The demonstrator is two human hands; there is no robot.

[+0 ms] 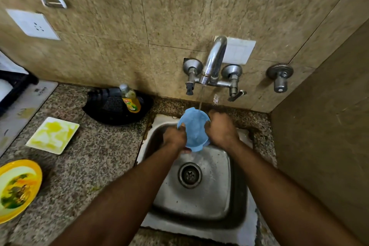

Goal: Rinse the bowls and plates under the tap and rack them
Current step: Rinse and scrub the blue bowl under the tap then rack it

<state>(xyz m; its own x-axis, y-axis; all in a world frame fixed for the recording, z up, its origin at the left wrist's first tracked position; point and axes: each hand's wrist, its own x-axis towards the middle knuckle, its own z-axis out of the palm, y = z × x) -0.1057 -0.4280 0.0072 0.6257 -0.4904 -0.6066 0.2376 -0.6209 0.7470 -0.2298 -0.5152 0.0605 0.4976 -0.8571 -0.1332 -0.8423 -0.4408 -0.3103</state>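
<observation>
Rinsing is barely begun: left hand [175, 137] and right hand [220, 129] both grip the blue bowl [194, 129] under the tap [212, 62] (water running), while the square plate [53, 135] and yellow bowl [17, 189], well left of the hands, wait dirty

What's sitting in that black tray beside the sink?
A yellow dish-soap bottle with a grey cap stands in the black oval tray, with a dark scrubber-like lump beside it. What lies behind the bottle is hidden.

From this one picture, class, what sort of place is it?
Probably a home kitchen: a steel sink under a running wall tap, a dish soap bottle, and dirty plates on the stone counter.
</observation>
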